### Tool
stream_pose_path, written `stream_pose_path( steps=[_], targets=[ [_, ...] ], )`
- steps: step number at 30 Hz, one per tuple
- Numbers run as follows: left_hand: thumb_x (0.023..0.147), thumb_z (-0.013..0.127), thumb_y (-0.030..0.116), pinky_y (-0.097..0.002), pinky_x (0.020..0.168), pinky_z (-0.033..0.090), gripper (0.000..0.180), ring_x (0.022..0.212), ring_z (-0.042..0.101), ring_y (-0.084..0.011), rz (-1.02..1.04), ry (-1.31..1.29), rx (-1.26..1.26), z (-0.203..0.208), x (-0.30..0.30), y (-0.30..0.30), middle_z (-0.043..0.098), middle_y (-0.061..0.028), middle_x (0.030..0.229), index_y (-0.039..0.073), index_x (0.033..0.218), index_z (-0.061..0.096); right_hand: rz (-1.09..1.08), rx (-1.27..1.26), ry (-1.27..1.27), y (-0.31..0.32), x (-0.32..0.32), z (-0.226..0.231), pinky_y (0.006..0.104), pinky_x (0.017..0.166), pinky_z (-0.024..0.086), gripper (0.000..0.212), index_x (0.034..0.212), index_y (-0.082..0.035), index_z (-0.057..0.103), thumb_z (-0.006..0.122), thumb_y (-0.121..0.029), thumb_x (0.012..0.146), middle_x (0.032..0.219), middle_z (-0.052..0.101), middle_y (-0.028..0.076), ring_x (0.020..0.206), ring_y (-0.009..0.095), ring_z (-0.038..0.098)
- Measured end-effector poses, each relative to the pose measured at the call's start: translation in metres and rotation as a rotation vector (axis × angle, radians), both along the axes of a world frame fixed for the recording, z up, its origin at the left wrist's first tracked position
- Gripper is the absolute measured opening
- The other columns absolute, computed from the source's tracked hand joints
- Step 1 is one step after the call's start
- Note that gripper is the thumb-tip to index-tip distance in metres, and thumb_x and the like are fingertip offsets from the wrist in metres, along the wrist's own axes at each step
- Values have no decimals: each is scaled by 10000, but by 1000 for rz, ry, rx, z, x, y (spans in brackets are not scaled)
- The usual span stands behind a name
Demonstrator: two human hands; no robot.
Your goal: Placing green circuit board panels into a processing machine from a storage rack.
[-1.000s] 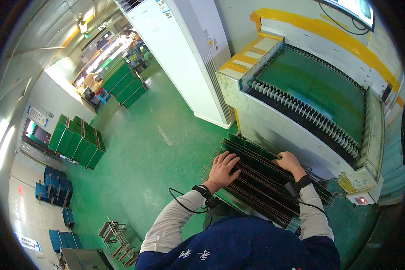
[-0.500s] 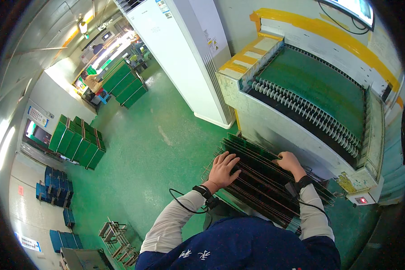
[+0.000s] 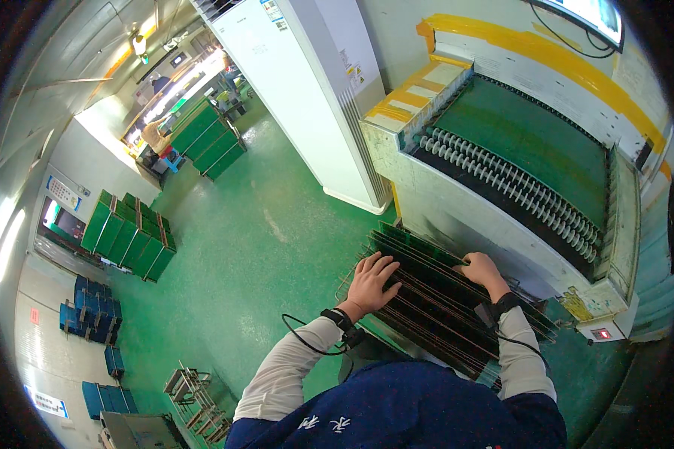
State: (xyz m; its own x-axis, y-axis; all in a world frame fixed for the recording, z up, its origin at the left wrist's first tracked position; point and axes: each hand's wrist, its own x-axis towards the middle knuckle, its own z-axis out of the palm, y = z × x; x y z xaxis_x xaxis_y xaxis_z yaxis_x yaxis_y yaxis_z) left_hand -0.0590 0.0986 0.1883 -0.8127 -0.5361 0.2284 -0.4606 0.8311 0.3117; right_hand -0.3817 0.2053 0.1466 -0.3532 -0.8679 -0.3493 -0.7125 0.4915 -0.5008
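Observation:
A rack of thin upright panels [image 3: 419,314], dark with pale edges, stands low in front of me. My left hand [image 3: 371,284] lies across the panel tops at the rack's left side, fingers spread and open. At the far right part of the rack, my right hand [image 3: 482,271] is closed, its fingertips at a panel's upper edge. Its grip is partly hidden, but it seems to pinch that panel. Green-faced panels [image 3: 404,238] show at the rack's far side. Black bands with cables circle both my wrists.
Beyond the rack stands a conveyor machine [image 3: 517,142] with rows of white rollers [image 3: 509,194]. A tall white cabinet [image 3: 299,90] rises left of it. Green panel stacks [image 3: 129,236], blue racks [image 3: 93,308] and a metal frame [image 3: 197,400] stand at left. A person [image 3: 156,139] sits far back.
Both my hands and the rack look unchanged. Only the seated person far back has shifted slightly.

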Motion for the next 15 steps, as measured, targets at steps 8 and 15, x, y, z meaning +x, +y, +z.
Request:
stream_pose_path(
  steps=[8,15],
  targets=[
    [902,656,398,-515,1160,297,540,1382,411,-368,0,6,-2,-1,1,0,541,-113,1419,110,1351,576,4,13,14,0,1,2,457,936,519,598,1136,-18,715,759,-516,807,1141,696,228,1091,399,652],
    [890,656,383,-513,1154,297,536,1375,412,-366,-4,17,-1,0,1,0,537,-113,1413,115,1347,577,16,-16,38,0,1,-3,460,903,524,594,1104,4,719,752,-513,814,1105,701,239,1059,404,661]
  ],
)
